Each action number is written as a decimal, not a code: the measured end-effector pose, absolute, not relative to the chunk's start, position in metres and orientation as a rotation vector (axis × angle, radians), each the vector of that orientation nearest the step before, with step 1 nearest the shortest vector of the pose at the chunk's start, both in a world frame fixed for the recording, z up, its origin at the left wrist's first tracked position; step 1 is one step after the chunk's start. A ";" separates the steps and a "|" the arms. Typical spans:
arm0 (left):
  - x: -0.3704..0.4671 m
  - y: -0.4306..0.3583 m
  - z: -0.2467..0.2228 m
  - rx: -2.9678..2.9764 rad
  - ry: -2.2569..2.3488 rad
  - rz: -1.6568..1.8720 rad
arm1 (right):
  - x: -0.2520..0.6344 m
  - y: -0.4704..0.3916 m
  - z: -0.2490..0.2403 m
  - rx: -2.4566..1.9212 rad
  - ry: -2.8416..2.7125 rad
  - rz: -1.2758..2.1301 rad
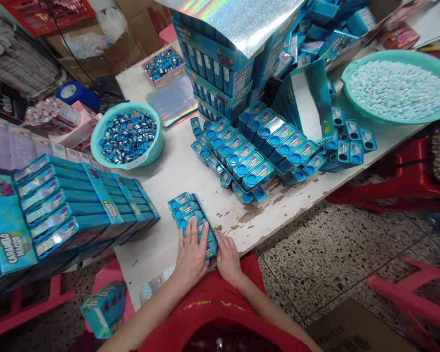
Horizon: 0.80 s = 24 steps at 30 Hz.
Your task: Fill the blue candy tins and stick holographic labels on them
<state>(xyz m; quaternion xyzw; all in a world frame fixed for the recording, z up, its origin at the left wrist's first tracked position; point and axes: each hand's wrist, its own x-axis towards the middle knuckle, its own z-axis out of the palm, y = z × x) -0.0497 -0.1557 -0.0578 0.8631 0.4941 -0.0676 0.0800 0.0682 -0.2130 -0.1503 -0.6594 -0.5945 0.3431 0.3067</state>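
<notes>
A short row of small blue candy boxes (185, 210) with round recesses in their tops stands near the table's front edge. My left hand (192, 252) lies over the near part of this row, its fingers stretched out and apart across the tops; its thumb is hard to see. Against the row's right side rests my right hand (228, 256), fingers extended along the boxes and not wrapped round them. Just beyond stands a larger group of similar boxes (242, 156), some with blue discs set in their tops. A teal bowl (157, 151) of blue and silver caps sits to the far left.
Filled display cartons (110, 205) are stacked on the left. More cartons (220, 58) rise at the back under a shiny sheet (238, 24). A teal basin (352, 100) of pale blue candies stands at right. Red and pink stools (418, 283) flank the white table (278, 220).
</notes>
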 end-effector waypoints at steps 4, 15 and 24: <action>-0.050 -0.158 -0.069 2.620 1.462 -0.264 | 0.067 -0.216 -0.159 -1.691 -1.559 0.918; -0.080 -0.122 -0.066 2.376 1.649 0.332 | 0.065 -0.189 -0.131 -1.579 -1.255 1.176; -0.084 -0.122 -0.095 1.758 1.919 0.724 | 0.058 -0.170 -0.131 -1.598 -1.102 1.394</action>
